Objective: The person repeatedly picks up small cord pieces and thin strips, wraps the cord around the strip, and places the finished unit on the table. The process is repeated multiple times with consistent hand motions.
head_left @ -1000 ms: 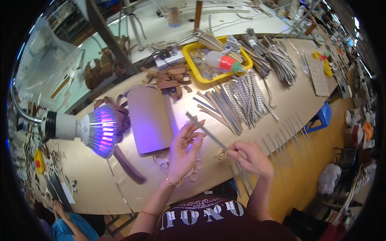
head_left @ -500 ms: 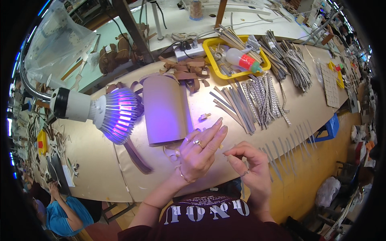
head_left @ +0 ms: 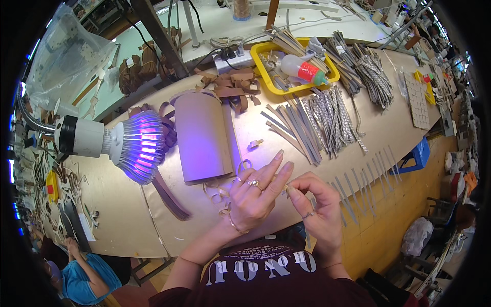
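Both hands meet just over the near edge of the tabletop (head_left: 128, 215). The right hand (head_left: 314, 215) is pinching a thin grey strip (head_left: 308, 233) at its top, and the strip hangs down toward the body. The left hand (head_left: 255, 197) sits just left of it, fingers spread loose, fingertips at the pinch. Flat grey strips (head_left: 365, 176) lie in a row just right of the hands

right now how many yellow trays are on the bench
1. The yellow tray sits at the far side of the bench, beyond the grey strips, with a plastic bottle lying in it. Clutter may hide others.
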Available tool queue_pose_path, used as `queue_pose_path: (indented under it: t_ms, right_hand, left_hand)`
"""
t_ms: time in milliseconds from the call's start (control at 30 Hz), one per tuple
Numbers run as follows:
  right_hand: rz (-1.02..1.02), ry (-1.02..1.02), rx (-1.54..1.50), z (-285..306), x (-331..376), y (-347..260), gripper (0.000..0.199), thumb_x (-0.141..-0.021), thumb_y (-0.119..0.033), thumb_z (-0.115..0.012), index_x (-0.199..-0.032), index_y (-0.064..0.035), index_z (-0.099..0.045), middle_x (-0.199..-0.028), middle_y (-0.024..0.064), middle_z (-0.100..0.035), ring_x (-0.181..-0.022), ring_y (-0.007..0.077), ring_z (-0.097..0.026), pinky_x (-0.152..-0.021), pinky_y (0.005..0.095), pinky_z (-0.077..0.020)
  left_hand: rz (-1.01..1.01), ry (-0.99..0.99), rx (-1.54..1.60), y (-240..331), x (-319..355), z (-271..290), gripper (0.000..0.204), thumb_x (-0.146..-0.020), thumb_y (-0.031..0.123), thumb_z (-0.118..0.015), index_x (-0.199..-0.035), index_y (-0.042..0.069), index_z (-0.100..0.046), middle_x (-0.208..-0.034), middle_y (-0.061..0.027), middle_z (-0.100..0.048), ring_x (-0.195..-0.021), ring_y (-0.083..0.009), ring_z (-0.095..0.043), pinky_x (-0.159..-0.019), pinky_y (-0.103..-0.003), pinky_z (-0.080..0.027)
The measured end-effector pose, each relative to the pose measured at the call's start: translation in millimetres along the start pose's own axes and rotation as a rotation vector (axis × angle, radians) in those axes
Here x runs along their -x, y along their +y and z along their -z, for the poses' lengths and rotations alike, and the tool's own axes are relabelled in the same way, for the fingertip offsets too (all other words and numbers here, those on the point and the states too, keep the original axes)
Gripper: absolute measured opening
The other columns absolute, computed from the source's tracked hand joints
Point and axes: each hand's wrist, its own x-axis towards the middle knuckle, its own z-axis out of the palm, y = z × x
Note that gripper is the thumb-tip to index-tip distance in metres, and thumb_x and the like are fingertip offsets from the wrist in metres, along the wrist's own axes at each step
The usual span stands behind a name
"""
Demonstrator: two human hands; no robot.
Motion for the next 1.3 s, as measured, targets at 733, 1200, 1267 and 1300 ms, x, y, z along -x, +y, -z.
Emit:
queue_pose_path:
  t_ms: [733, 1200, 1267, 1300]
  right_hand:
    - [0.091, 0.056, 0.255, -7.0, -3.3, 8.4, 0.006, -0.096, -0.004, -0.057, -0.098, 0.0023, -0.059, -0.091, 0.0057, -0.058, -0.083, 0.0128, -0.055, -0.077, 0.0274, -0.0450]
    - [0.091, 0.055, -0.362, 29.0, -1.6, 19.3, 0.009, -0.094, -0.003, -0.056, -0.100, 0.0026, -0.060, -0.095, 0.0074, -0.058, -0.087, 0.0135, -0.055, -0.077, 0.0254, -0.0434]
    - [0.074, 0.004, -0.242, 25.2, -2.0, 17.2, 0.009, -0.093, -0.004, -0.059, -0.099, 0.0027, -0.062, -0.095, 0.0070, -0.060, -0.085, 0.0133, -0.056, -0.075, 0.0251, -0.0440]
    - [0.047, -0.059, -0.198, 19.4, -1.4, 15.8, 0.009, -0.092, -0.004, -0.061, -0.097, 0.0028, -0.064, -0.094, 0.0068, -0.061, -0.083, 0.0131, -0.057, -0.075, 0.0252, -0.0447]
  left_hand:
    - [0.353, 0.031, 0.500, 12.1, -1.9, -0.7, 0.054, -0.076, 0.004, -0.072, -0.129, -0.004, -0.060, -0.127, -0.0189, -0.065, -0.106, -0.0287, -0.068, -0.092, -0.033, -0.050]
    - [0.769, 0.263, 1.027, -12.5, 10.8, 21.1, 0.030, -0.098, 0.012, -0.049, -0.113, -0.001, -0.071, -0.133, -0.0216, -0.060, -0.100, -0.0231, -0.067, -0.089, -0.032, -0.050]
    - [0.464, 0.162, 0.656, -9.5, 11.7, 18.2, 0.030, -0.094, 0.009, -0.052, -0.115, -0.001, -0.070, -0.135, -0.0227, -0.059, -0.100, -0.0263, -0.068, -0.090, -0.034, -0.050]
    - [0.317, 0.110, 0.473, -7.3, 12.1, 16.2, 0.031, -0.092, 0.008, -0.053, -0.116, -0.001, -0.070, -0.136, -0.0233, -0.058, -0.099, -0.0279, -0.068, -0.090, -0.035, -0.051]
